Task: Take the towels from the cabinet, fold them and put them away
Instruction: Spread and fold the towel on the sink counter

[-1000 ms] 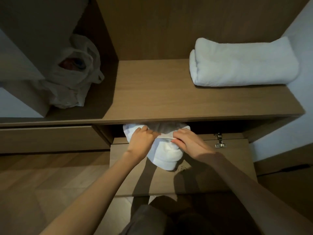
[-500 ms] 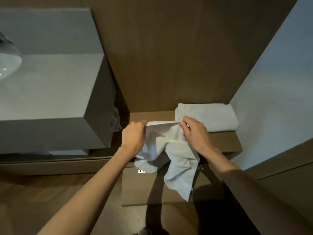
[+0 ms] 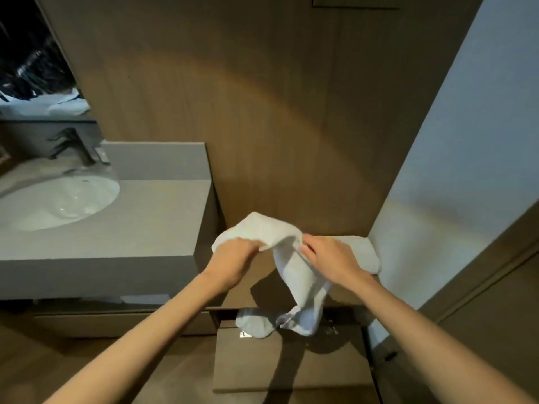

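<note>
Above wooden shelf [image 3: 264, 282]: both hands' grip bunches limp white terry towel [image 3: 294, 275].

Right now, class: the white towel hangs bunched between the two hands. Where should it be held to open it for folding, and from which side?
Pinch the towel along its top edge, at the two corners, coming from above. Left hand and right hand grip close together, so the cloth droops; wider-spaced holds would probably let it hang flat.

Both forearms are bare from the frame's lower edge up to the wrists, no sleeve cuffs showing; the left hand [image 3: 233, 259] and right hand [image 3: 332, 258] are bare as well
</note>
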Demonstrator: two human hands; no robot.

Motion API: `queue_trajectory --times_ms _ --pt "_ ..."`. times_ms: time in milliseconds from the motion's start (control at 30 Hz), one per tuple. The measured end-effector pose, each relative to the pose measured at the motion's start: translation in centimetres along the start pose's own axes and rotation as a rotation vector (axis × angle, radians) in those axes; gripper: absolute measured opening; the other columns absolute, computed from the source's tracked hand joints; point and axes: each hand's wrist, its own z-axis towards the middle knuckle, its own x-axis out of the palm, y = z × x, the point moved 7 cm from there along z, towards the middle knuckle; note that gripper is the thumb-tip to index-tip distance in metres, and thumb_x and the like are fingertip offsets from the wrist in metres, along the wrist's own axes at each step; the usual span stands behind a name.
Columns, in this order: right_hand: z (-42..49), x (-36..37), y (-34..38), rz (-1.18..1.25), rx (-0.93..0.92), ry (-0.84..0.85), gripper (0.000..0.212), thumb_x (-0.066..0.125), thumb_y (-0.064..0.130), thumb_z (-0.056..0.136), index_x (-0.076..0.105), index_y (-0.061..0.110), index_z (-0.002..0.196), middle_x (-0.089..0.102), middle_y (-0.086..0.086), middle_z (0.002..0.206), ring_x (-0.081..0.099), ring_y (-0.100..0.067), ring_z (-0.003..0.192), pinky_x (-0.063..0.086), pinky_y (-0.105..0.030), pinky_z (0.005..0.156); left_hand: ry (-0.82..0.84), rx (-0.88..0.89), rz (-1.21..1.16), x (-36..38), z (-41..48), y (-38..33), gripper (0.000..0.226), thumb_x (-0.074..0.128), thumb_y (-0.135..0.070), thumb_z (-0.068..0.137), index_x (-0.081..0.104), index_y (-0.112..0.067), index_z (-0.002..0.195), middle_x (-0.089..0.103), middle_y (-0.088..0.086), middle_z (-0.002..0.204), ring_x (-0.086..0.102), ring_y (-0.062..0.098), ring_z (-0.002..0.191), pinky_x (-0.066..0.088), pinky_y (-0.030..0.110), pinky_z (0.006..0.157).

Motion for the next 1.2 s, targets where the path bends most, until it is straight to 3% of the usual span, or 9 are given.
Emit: queue_trajectory --times_ms 67,233,367,533,633,733,900,1033,1200 --pt "-2.0 2.7 -0.5 -0.006 0.079 0.240 0.021 0.037 0.037 0.102 0.043 0.025 0.087 0.062 -0.005 0.093 0.059 -0.029 0.084 0.043 -0.037 0.064 0.239 -0.089 0.040 3.1 -2.9 1.5 0.032 0.049 -0.006 0.091 0.067 -0.019 0.115 0.070 0.007 0.108 0.064 0.027 0.101 0.048 0.032 0.083" --pt "-1.8 -2.9 3.2 0.171 0.037 -0.175 0.023 0.034 0.033 0.103 0.035 0.021 0.083 0.052 -0.004 0.078 0.049 -0.026 0.071 0.041 -0.039 0.058 -0.185 -0.167 -0.259 -4.4 -2.8 3.1 0.028 0.055 0.000 0.090 0.072 -0.016 0.106 0.074 0.002 0.100 0.067 0.020 0.095 0.050 0.030 0.077" --pt "-1.5 -5.6 5.1 0.363 -0.005 -0.170 0.026 0.033 0.034 0.103 0.036 0.018 0.084 0.050 -0.005 0.069 0.047 -0.029 0.065 0.033 -0.037 0.055 -0.234 -0.201 -0.260 -9.2 -3.7 4.1 0.029 0.060 0.003 0.082 0.074 -0.016 0.098 0.074 0.004 0.093 0.066 0.016 0.086 0.043 0.020 0.070" --pt "-1.8 -7.0 7.7 0.461 -0.076 -0.188 0.028 0.033 0.042 0.102 0.040 0.022 0.085 0.053 0.001 0.067 0.052 -0.026 0.065 0.038 -0.039 0.056 -0.201 -0.282 -0.147 -11.4 -7.6 8.5 0.027 0.059 0.002 0.074 0.073 -0.014 0.091 0.073 0.011 0.086 0.066 0.033 0.088 0.050 0.037 0.072" --pt "-1.1 -5.0 8.9 0.433 -0.101 -0.013 0.025 0.041 0.043 0.100 0.044 0.025 0.083 0.057 0.002 0.072 0.054 -0.022 0.069 0.040 -0.038 0.059 -0.251 -0.379 -0.131 -12.4 -9.7 12.2 0.030 0.054 0.008 0.076 0.072 -0.012 0.090 0.072 0.013 0.087 0.065 0.035 0.090 0.051 0.038 0.074" --pt "-0.6 -1.8 10.7 0.441 -0.133 0.249 0.027 0.049 0.045 0.097 0.049 0.026 0.076 0.055 0.002 0.072 0.048 -0.014 0.066 0.037 -0.035 0.064 -0.308 -0.452 -0.257 -13.4 -10.4 14.8 0.025 0.053 0.003 0.084 0.070 -0.015 0.084 0.068 0.008 0.081 0.062 0.026 0.082 0.045 0.029 0.066" --pt "2.2 -5.2 17.1 0.674 -0.150 -0.018 0.028 0.069 0.048 0.083 0.060 0.021 0.082 0.062 0.002 0.076 0.052 -0.006 0.066 0.038 -0.021 0.059 -0.569 -0.393 -0.448 -19.0 -10.3 18.5 0.023 0.048 0.001 0.091 0.066 -0.015 0.091 0.063 0.001 0.083 0.056 0.014 0.070 0.044 0.022 0.062" --pt "4.9 -3.5 22.0 0.416 -0.110 0.161 0.031 0.062 0.055 0.085 0.067 0.025 0.089 0.061 0.005 0.072 0.051 -0.010 0.063 0.038 -0.028 0.059 -0.636 -0.298 -0.493 -23.1 -10.2 21.7 0.027 0.051 0.001 0.090 0.069 -0.019 0.093 0.062 -0.021 0.089 0.058 -0.005 0.081 0.043 0.005 0.069" --pt "7.1 -4.9 26.7 0.770 0.021 0.074 0.046 0.053 0.044 0.096 0.060 0.005 0.071 0.053 -0.009 0.069 0.044 -0.006 0.062 0.033 -0.019 0.057 -0.660 -0.256 -0.514 -25.4 -10.0 26.9 0.022 0.051 -0.005 0.093 0.067 -0.020 0.095 0.061 -0.023 0.090 0.056 -0.010 0.083 0.043 0.009 0.071"
